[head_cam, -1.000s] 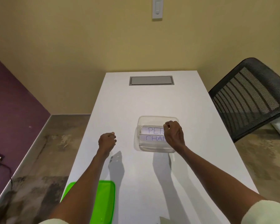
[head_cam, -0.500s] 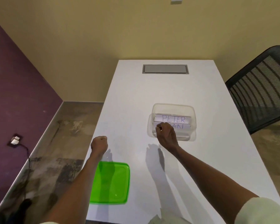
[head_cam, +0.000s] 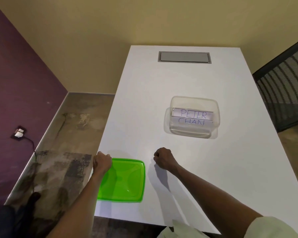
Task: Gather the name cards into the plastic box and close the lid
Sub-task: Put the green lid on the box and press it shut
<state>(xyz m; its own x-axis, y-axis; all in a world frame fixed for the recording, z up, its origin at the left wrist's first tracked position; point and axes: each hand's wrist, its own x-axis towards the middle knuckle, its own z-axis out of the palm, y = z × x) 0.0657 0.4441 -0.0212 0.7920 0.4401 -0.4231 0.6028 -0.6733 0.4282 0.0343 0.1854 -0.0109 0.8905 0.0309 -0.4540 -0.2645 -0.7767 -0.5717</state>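
Note:
A clear plastic box (head_cam: 193, 100) stands open on the white table, right of centre. Inside it lie name cards (head_cam: 193, 115) reading PETER and CHAN. The green lid (head_cam: 126, 181) lies flat near the table's front left corner. My left hand (head_cam: 101, 163) hovers over the lid's far left corner with its fingers curled; whether it touches the lid I cannot tell. My right hand (head_cam: 163, 158) is a loose fist holding nothing, just right of the lid and well in front of the box.
The white table (head_cam: 230, 169) has a grey cable hatch (head_cam: 184, 57) near its far end. A black mesh chair (head_cam: 286, 86) stands at the right edge. The floor drops off left of the table, with a wall socket and cable (head_cam: 19, 133).
My right hand has left the box and drawn back toward me. My left hand has moved down to the green lid. The camera has swung left and down.

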